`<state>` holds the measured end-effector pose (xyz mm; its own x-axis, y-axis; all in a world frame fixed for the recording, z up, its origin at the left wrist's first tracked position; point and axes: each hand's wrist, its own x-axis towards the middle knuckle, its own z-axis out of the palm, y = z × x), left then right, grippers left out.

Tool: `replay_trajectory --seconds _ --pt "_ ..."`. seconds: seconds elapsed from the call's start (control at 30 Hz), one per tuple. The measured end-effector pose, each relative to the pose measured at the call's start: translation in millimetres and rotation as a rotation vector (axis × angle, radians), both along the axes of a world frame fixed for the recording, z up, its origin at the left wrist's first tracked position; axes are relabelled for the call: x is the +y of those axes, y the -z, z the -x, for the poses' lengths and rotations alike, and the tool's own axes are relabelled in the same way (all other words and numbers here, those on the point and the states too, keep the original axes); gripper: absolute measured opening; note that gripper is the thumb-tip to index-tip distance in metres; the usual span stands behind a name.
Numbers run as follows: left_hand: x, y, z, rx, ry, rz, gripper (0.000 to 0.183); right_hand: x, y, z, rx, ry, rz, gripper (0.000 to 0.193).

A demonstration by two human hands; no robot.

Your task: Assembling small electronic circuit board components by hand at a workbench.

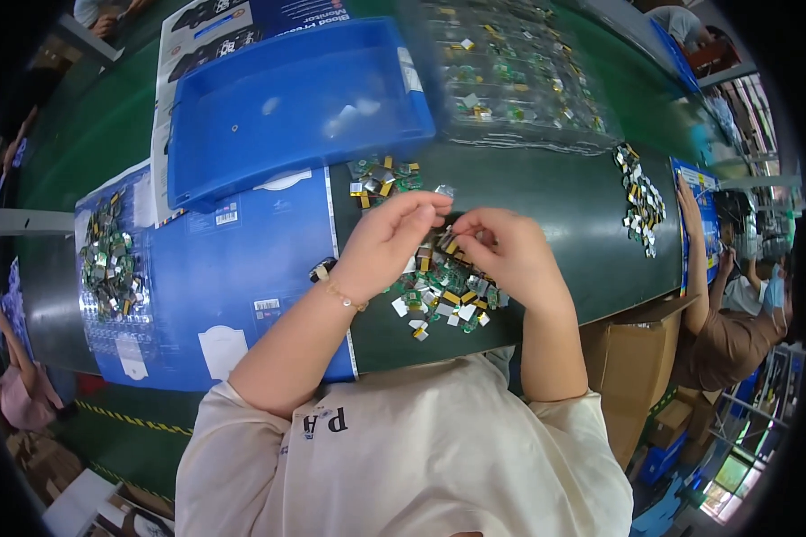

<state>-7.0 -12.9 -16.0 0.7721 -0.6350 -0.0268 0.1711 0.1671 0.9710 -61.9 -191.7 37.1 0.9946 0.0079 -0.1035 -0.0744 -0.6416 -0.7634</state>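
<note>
Sorting position at the bench (546,210), seen from above. My right hand (503,243) is narrowed, thumb and forefinger closed on a small board with silver and yellow parts (450,240), just above the near pile of small green circuit boards with silver and yellow tabs (439,300). My left hand (392,234) curves beside it, fingers bent and close to the thumb; whether it holds a piece I cannot tell. A smaller cluster of like boards (383,185) lies just beyond my left hand. Farther off, to the right, stands a stack of clear plastic compartment trays (533,143) with similar boards in its pockets, which I read as the portion already set out. The near pile, by contrast, is loose and unordered, so much of the handling seems left. Two further loose heaps, one at far left over a clear moulded plastic sheet (141,333) and one at right (640,206), also appear unsorted. The shallow blue plastic bin (304,103) beyond my left hand contains little besides a tiny ring (235,128).
</note>
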Motion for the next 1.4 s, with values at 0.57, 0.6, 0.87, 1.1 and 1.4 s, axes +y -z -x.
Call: replay_trajectory --seconds 0.57,0.6,0.87,1.1,1.4 --pt "8 -24 -8 0.206 -0.554 0.091 0.01 48 -6 -54 -0.289 0.081 -0.377 0.014" --pt "9 -23 -9 0.201 -0.555 0.088 0.01 49 -3 -52 -0.272 0.101 -0.41 0.012" --pt "13 -16 -15 0.257 -0.553 0.084 0.011 28 7 -53 -0.375 -0.004 -0.326 0.011" --pt "21 -8 -18 0.263 -0.462 0.161 0.01 35 -1 -52 -0.615 -0.026 0.018 0.022" --pt "18 -13 -13 0.576 -0.209 0.276 0.016 30 5 -53 -0.706 -0.103 -0.05 0.023"
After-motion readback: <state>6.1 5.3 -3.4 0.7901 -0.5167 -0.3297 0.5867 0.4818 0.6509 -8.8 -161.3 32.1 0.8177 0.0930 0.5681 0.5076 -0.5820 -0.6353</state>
